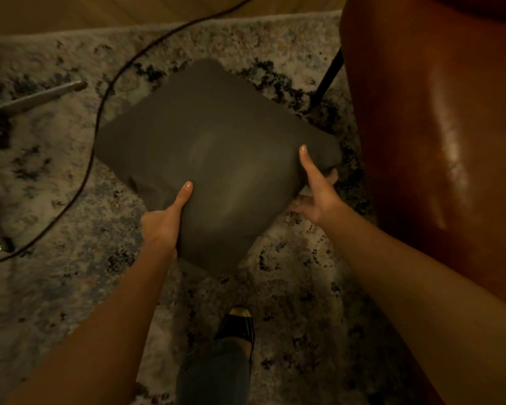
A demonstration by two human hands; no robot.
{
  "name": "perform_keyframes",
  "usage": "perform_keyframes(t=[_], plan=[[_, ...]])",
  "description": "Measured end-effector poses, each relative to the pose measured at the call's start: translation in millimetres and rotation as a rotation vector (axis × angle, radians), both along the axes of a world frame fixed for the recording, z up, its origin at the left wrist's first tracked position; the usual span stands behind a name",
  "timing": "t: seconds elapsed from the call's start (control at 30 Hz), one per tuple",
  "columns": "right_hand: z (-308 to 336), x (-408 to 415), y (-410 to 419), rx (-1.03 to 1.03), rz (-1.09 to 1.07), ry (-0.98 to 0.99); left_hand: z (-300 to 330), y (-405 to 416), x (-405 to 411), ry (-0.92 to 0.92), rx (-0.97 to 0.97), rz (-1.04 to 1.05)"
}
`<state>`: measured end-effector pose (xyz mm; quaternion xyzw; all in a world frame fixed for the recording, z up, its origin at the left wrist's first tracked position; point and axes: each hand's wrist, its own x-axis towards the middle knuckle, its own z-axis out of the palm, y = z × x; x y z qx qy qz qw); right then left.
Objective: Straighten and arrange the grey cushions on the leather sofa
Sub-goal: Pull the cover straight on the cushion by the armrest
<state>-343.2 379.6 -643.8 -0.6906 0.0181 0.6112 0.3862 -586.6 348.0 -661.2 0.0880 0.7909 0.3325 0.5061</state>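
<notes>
Speckled rug (70, 176) below; 2 hands (left (161, 226), right (316, 197)) grip grey cushion (216, 159), thumbs on top.

Grey cushion (211, 159) showing plain, dark. Sofa (438, 135) shining glossy reddish-brown. Rug (289, 317) showing cream mottled with black and blue-grey specks. Cable (100, 118) looking black. Shoe (237, 325) showing black with gold toe.

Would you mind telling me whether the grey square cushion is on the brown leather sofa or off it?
Off it: both hands, left hand and right hand, grip the grey square cushion above the speckled rug, beside the brown leather sofa.
</notes>
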Motion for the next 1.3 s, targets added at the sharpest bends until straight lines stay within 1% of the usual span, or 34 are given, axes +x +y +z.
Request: perform_keyframes(t=[0.07, 0.13, 0.23, 0.3, 0.5, 0.57, 0.7, 0.83, 1.07, 1.13, 1.2, 1.3], plan=[[15, -9, 0, -0.045, 0.041, -0.016, 13, -12, -7, -0.012, -0.011, 0.001], [28, -19, -2, -0.062, 0.07, -0.077, 25, -24, -9, 0.0, -0.006, 0.027], [52, -29, -2, -0.022, 0.107, -0.189, 49, -43, -5, 0.011, -0.01, 0.089], [73, -35, 0, 0.001, 0.181, -0.295, 67, -55, 0, -0.028, -0.014, 0.138], [163, -42, -3, 0.108, 0.411, -0.613, 130, -89, 25, -0.104, -0.006, 0.271], [194, -38, -9, 0.176, 0.438, -0.682, 156, -96, 36, -0.116, 0.025, 0.292], [253, -20, -21, 0.287, 0.392, -0.836, 205, -102, 60, -0.147, 0.123, 0.257], [317, 15, -37, 0.397, 0.234, -0.926, 251, -90, 86, -0.182, 0.197, 0.143], [434, 96, -85, 0.423, 0.04, -1.091, 355, -74, 149, -0.275, 0.337, -0.078], [461, 119, -99, 0.418, 0.037, -1.149, 382, -79, 168, -0.269, 0.369, -0.104], [483, 134, -110, 0.411, 0.082, -1.203, 403, -90, 184, -0.262, 0.385, -0.092], [506, 145, -122, 0.417, 0.135, -1.221, 431, -112, 200, -0.275, 0.366, -0.078]])
